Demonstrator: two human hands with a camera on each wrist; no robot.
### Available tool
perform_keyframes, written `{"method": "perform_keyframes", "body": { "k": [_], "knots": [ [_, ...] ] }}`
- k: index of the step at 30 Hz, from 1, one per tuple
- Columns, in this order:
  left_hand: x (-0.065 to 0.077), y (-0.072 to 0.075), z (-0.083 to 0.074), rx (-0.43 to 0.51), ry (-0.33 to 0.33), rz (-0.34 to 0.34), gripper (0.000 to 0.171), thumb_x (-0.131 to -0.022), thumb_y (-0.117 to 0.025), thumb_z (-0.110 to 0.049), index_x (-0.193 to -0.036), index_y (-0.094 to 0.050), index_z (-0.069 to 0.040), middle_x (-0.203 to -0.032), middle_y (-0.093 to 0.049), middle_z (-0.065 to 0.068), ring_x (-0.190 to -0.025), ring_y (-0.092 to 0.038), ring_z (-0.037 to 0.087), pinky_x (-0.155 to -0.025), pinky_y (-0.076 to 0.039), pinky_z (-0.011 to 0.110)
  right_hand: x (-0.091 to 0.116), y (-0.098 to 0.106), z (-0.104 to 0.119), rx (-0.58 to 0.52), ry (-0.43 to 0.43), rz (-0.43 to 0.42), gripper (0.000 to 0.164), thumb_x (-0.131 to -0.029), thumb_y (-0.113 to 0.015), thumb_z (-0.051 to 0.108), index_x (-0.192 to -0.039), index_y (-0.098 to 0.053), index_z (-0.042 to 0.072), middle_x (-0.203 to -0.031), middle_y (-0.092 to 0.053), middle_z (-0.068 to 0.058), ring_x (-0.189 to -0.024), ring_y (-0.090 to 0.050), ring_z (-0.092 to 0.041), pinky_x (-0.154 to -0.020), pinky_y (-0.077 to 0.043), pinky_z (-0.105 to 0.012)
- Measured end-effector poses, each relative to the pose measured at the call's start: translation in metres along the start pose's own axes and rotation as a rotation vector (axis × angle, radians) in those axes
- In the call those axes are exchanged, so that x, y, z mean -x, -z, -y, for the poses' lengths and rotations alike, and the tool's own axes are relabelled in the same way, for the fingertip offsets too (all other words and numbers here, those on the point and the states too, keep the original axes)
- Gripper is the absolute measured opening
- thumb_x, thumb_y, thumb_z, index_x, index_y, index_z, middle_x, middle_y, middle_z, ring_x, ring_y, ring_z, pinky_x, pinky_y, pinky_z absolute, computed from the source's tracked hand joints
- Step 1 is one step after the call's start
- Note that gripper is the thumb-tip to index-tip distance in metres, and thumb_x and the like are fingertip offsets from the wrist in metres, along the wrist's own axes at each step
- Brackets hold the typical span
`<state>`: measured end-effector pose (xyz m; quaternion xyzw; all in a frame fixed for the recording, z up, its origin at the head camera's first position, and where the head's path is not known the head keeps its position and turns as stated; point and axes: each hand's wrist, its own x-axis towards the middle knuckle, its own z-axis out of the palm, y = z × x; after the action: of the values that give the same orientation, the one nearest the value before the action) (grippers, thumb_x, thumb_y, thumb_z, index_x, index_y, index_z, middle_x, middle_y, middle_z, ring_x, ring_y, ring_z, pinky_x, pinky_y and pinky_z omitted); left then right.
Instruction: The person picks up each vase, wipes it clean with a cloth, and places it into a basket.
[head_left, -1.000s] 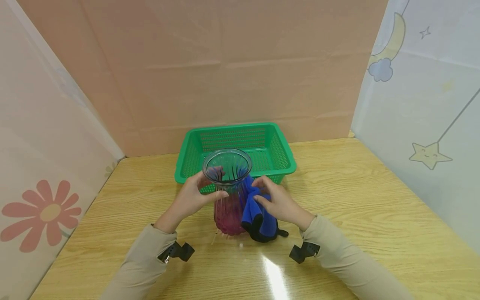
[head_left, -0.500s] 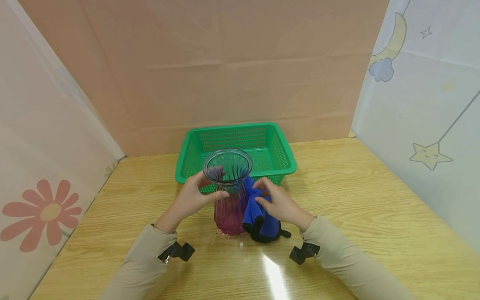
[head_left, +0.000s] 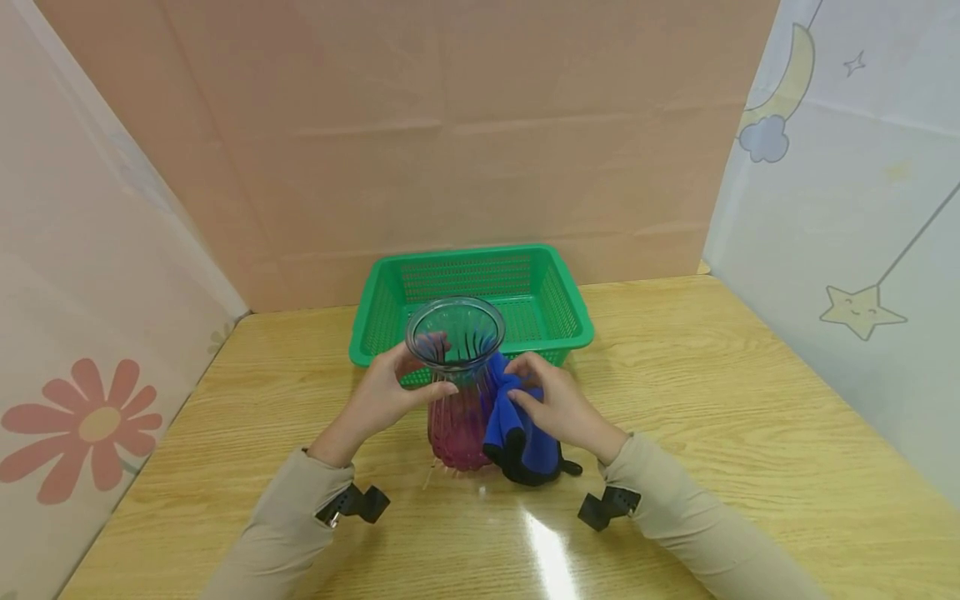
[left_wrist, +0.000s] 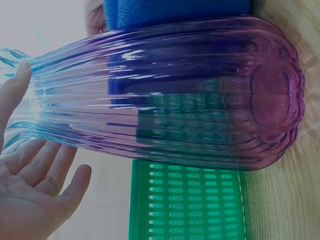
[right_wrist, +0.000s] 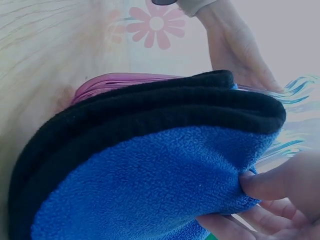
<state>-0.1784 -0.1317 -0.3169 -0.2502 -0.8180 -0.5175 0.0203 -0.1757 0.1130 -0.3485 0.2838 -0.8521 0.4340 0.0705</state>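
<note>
A ribbed glass vase [head_left: 459, 425], purple-pink at the base and bluish at its flared rim, stands upright on the wooden table. My left hand [head_left: 386, 392] holds its neck from the left, thumb in front and fingers behind. Against the vase's right side is a blue terry cloth [head_left: 536, 450] with black edging, its lower part down at the tabletop. My right hand [head_left: 558, 404] pinches the cloth's upper part between thumb and fingers. Close up in the right wrist view, the folded cloth [right_wrist: 135, 175] hides most of the vase.
Right behind the vase sits a green perforated plastic basket [head_left: 561, 304], partly covered by the vase and hands. Printed cloth walls enclose the table at the left and right, with a plain peach one at the back.
The cloth's lower part has shifted very slightly to the right. Both hands and the vase stay in nearly the same places.
</note>
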Motion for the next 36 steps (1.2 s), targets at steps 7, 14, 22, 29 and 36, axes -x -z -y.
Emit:
{"method": "perform_keyframes", "body": {
  "k": [7,14,22,29,36],
  "knots": [
    [0.0,0.0,0.001,-0.007,-0.008,-0.006,0.06,-0.079,-0.075,-0.014,-0.133,-0.049,-0.004,-0.13,-0.057,0.017,-0.121,-0.054,0.031,-0.103,-0.045,0.045,-0.005,0.005,0.008,-0.034,0.026,-0.03,0.023,-0.085,-0.061,-0.005,-0.106,-0.055,0.001,-0.105,-0.064,-0.016,-0.1,-0.063,-0.03,-0.089,-0.054,-0.041],
    [0.0,-0.001,0.002,-0.017,-0.01,-0.011,0.059,-0.079,-0.075,-0.015,-0.132,-0.05,-0.008,-0.129,-0.058,0.014,-0.121,-0.055,0.03,-0.102,-0.046,0.045,-0.012,0.011,0.016,-0.086,0.017,-0.043,0.023,-0.086,-0.061,-0.005,-0.107,-0.055,0.0,-0.107,-0.064,-0.017,-0.102,-0.062,-0.03,-0.09,-0.054,-0.044],
    [0.001,-0.001,0.001,-0.027,-0.008,-0.015,0.059,-0.079,-0.075,-0.015,-0.132,-0.049,-0.008,-0.129,-0.058,0.014,-0.121,-0.055,0.03,-0.102,-0.046,0.046,-0.017,0.016,0.026,-0.131,-0.014,-0.072,0.024,-0.087,-0.06,-0.003,-0.11,-0.053,0.001,-0.108,-0.062,-0.018,-0.101,-0.062,-0.032,-0.086,-0.055,-0.044],
    [0.001,-0.001,0.0,-0.039,0.006,-0.018,0.059,-0.08,-0.074,-0.015,-0.133,-0.049,-0.009,-0.129,-0.058,0.014,-0.121,-0.055,0.031,-0.102,-0.046,0.047,-0.022,0.019,0.031,-0.174,-0.031,-0.113,0.025,-0.087,-0.059,-0.004,-0.111,-0.052,-0.001,-0.11,-0.06,-0.019,-0.101,-0.061,-0.032,-0.086,-0.055,-0.045],
    [0.002,-0.001,0.0,-0.05,0.007,-0.016,0.059,-0.08,-0.074,-0.017,-0.133,-0.048,-0.01,-0.13,-0.058,0.014,-0.121,-0.055,0.031,-0.102,-0.046,0.048,-0.024,0.022,0.031,-0.229,-0.024,-0.159,0.025,-0.086,-0.059,-0.006,-0.11,-0.052,-0.003,-0.11,-0.062,-0.021,-0.105,-0.06,-0.032,-0.092,-0.052,-0.046]
  ]
}}
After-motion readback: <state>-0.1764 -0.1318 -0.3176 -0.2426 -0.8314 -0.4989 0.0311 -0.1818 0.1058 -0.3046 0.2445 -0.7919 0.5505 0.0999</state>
